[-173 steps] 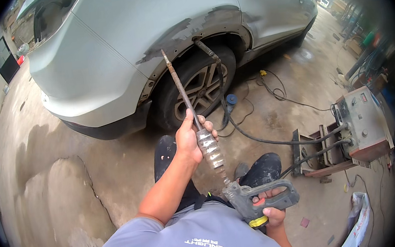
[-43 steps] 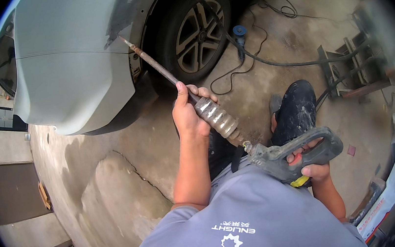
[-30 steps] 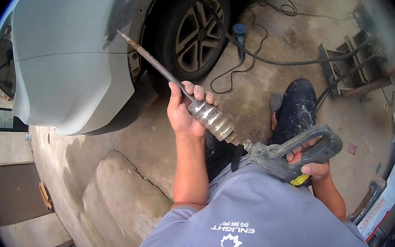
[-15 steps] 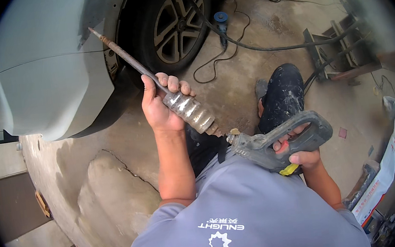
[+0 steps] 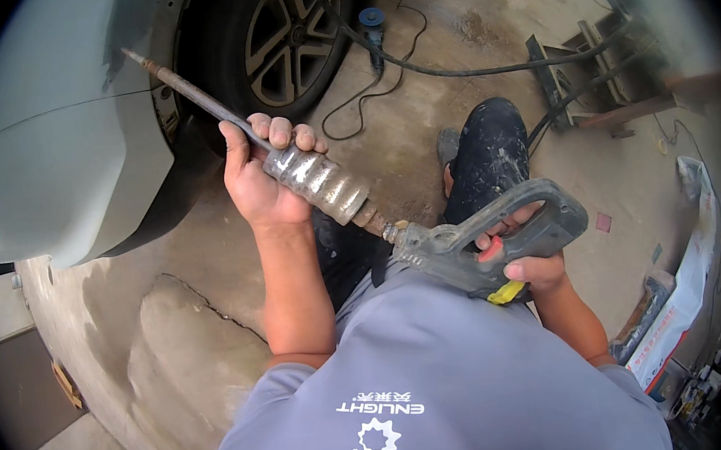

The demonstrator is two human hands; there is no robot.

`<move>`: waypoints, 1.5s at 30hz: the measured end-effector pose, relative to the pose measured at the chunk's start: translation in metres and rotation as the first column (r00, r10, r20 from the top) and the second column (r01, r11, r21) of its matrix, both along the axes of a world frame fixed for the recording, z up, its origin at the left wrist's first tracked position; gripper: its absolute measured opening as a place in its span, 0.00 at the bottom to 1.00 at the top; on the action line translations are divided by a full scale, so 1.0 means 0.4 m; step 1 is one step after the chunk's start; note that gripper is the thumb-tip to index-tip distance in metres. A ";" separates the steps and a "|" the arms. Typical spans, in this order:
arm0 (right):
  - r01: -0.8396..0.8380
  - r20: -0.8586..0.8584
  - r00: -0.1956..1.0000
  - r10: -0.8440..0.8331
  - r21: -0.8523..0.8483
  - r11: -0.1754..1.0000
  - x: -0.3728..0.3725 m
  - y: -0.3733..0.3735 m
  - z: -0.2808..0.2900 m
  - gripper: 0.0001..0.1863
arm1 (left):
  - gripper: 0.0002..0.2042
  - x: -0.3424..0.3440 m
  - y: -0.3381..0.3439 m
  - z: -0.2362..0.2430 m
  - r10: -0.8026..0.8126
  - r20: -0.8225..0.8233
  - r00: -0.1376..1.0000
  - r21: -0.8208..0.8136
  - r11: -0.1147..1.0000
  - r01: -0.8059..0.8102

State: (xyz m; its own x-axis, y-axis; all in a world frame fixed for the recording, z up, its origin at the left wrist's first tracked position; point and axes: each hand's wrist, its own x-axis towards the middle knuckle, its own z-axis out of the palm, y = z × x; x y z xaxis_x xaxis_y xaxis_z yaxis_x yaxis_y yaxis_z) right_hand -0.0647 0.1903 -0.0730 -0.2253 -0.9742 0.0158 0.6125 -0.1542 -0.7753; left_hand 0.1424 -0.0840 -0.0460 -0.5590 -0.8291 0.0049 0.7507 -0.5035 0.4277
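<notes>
A slide-hammer dent puller (image 5: 320, 185) lies slantwise across my lap, its thin rod reaching up and left. The rod's pointed tip meets a dark, scuffed patch on the pale car body panel (image 5: 63, 145) beside the wheel arch; whether it touches cannot be told. My left hand (image 5: 269, 173) is closed around the front end of the ribbed metal sliding weight, the rod passing between thumb and fingers. At the rear, my right hand (image 5: 532, 262) grips the black looped handle, close to its red trigger and a yellow part below.
The car wheel (image 5: 297, 39) stands beyond the rod. An angle grinder (image 5: 373, 34) with a blue disc lies on the concrete, its cord looping. Thick black cables (image 5: 486, 71) run right to a metal frame (image 5: 585, 76). A white plastic bag (image 5: 680, 294) lies at right.
The whole scene has shifted left and slightly up in the picture. Both hands keep the same hold on the dent puller, and its tip remains at the scuffed patch.
</notes>
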 end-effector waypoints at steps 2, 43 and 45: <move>0.041 0.057 0.997 -0.042 0.021 0.999 0.012 0.001 0.013 0.33 | 0.23 -0.003 0.000 0.002 -0.003 -0.011 1.000 -0.001 1.000 0.003; 0.038 0.039 0.999 -0.036 -0.063 0.997 0.010 0.013 -0.023 0.38 | 0.24 -0.007 -0.012 -0.051 -0.206 -0.515 0.832 -0.087 0.978 0.188; 0.028 0.045 0.999 -0.026 -0.036 0.999 0.013 0.009 -0.004 0.38 | 0.21 -0.010 -0.007 -0.050 -0.284 -0.684 0.672 -0.148 0.956 0.253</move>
